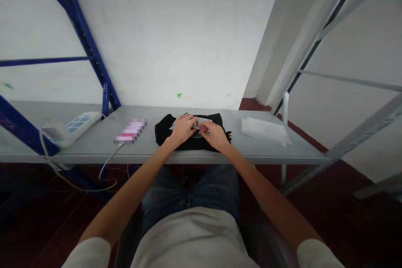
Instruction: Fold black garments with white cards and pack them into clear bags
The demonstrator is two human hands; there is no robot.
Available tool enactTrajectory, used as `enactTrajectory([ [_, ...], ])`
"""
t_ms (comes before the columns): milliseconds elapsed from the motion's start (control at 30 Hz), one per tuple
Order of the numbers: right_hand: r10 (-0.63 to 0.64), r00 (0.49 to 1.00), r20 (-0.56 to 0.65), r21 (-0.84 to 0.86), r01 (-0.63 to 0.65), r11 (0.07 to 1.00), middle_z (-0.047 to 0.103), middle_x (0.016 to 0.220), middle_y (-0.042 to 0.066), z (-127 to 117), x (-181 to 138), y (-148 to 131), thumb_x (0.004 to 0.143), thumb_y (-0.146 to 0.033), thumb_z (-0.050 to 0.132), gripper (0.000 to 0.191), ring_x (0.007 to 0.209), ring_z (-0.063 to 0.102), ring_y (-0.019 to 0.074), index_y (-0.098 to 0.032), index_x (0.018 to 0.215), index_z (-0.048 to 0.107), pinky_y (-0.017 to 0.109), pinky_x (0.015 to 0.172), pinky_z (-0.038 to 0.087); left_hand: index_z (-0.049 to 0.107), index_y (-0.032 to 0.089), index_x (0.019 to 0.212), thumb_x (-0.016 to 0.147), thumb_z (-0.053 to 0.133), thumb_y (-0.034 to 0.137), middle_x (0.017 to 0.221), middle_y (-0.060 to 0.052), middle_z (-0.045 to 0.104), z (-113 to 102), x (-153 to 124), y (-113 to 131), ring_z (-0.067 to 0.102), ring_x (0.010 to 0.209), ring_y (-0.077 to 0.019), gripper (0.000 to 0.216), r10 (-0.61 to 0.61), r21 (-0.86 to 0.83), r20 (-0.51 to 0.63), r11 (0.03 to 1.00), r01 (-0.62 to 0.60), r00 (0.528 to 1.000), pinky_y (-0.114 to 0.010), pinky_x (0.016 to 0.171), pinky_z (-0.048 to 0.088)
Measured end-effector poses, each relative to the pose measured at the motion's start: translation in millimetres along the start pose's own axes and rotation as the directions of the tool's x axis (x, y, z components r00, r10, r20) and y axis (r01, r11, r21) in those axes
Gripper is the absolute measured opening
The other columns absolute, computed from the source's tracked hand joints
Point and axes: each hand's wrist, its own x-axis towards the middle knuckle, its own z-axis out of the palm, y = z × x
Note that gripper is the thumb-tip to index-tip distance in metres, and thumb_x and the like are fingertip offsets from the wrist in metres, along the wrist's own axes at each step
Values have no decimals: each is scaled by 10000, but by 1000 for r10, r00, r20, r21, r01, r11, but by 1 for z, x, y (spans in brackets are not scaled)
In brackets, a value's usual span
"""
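Observation:
On the grey shelf in front of me lies a bundle of black cloth (165, 130). A small whitish sheet or packet (205, 120) rests over its middle, between my hands. My left hand (184, 127) has its fingers bent over the left part of this whitish piece. From the right, my right hand (214, 134) pinches its near edge with thumb and fingers. The fingers cover much of the piece, so whether it is paper, plastic or cloth does not show. Black strands stick out at the bundle's right end.
A stack of thin white sheets (265, 130) lies to the right on the grey shelf (237, 154). To the left are a phone with a blurred screen (130, 131), its white cable (108, 161) and a white power strip (78, 125). Blue metal posts (78, 25) stand at the left.

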Motion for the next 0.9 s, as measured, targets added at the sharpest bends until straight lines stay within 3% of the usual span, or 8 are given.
enactTrajectory([
  [233,-41,998,36,-108,45,993,627,1232,96,-25,-23,27,850,-164,758,415,1180,578,292,-246,1245,657,431,1015,497,682,235,1228,929,657,223,1244,-108,670,-6,-12,0,583,1230,-311,300,143,9,3,990,-143,990,-460,1075,452],
  [400,-59,996,74,-248,76,966,677,1114,92,-27,-28,36,921,-159,676,196,1086,588,293,-238,1096,716,434,972,494,713,219,1162,969,607,218,1206,-103,699,2,-15,-3,626,1183,-275,221,189,-44,16,981,-188,982,-448,1105,461],
  [700,-134,987,90,-286,154,946,708,1070,86,-29,-31,28,969,-215,663,116,1078,591,287,-257,1030,753,419,937,465,664,218,1271,956,667,321,1232,-110,702,-2,-31,5,613,1239,-302,331,159,-53,23,986,-158,987,-452,1078,505],
  [800,-152,988,33,-307,154,939,727,1056,88,-28,-32,25,1001,-239,633,129,1058,602,279,-248,1029,758,409,906,459,629,211,1331,922,729,432,1293,-130,671,-2,-37,12,600,1247,-319,475,161,-14,-44,987,-162,986,-483,1096,494],
  [900,-185,981,-49,-361,156,919,742,1039,79,-25,-30,20,1016,-252,625,134,1028,613,267,-227,1014,757,400,885,452,673,222,1241,943,715,422,1278,-116,681,3,-36,21,609,1217,-305,362,204,16,-170,979,-204,964,-486,1107,482],
])
